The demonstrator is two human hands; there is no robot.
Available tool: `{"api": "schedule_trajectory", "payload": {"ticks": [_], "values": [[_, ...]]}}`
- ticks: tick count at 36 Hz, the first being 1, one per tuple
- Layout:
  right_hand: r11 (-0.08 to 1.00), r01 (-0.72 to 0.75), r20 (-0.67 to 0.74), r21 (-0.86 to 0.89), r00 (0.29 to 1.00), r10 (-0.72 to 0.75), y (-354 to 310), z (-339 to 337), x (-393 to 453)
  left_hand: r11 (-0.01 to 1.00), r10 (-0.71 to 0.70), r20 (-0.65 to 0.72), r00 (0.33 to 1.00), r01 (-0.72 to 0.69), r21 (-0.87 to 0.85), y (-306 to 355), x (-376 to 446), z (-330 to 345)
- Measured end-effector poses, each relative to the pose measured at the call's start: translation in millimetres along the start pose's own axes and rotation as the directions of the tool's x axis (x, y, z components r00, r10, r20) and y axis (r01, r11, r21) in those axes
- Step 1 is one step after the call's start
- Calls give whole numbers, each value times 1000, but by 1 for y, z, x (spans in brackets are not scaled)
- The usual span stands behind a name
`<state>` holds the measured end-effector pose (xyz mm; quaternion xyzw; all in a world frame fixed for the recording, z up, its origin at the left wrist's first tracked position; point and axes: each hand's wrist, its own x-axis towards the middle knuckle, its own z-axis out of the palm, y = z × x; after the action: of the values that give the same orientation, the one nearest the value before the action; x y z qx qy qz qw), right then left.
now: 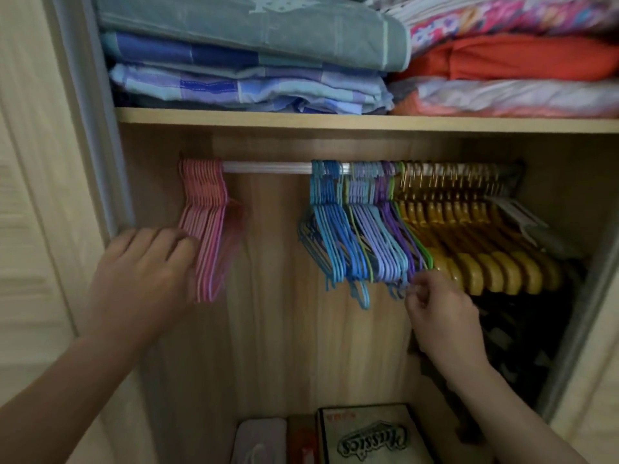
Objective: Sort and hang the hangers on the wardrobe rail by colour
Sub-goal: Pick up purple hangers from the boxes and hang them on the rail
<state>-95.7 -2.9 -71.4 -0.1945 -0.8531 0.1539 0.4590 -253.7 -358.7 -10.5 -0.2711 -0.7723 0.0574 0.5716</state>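
Several colour groups on the wardrobe rail point(268, 167): pink hangers point(206, 229) bunched at the far left, then bare rail, then blue hangers point(330, 236), lilac and purple hangers point(385, 242), a few green hangers point(418, 244) mixed in, yellow hangers point(485, 259) rightmost. Gap probably left to keep sorted pinks apart. Left hand point(144, 276) laid flat against the pinks' lower edge, fingers fairly straight, seemingly steadying them. Right hand point(438, 309) raised under the purple ends, fingertips pinched narrow; on a hanger tip or not, impossible to tell. Folded bedding point(248, 58) on the shelf point(335, 122) above.
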Motion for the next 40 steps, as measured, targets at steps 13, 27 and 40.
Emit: {"api": "schedule_trajectory", "payload": {"ticks": [13, 27, 40], "values": [[986, -157, -12, -52, 988, 156, 12, 22, 2, 999, 15, 30, 999, -16, 42, 4, -4, 1], [997, -76, -140, 8, 987, 77, -3, 4, 36, 999, -2, 50, 999, -1, 52, 8, -3, -4], [978, -209, 15, -8, 978, 209, -18, -4, 87, 999, 29, 21, 999, -29, 38, 4, -4, -4]]}}
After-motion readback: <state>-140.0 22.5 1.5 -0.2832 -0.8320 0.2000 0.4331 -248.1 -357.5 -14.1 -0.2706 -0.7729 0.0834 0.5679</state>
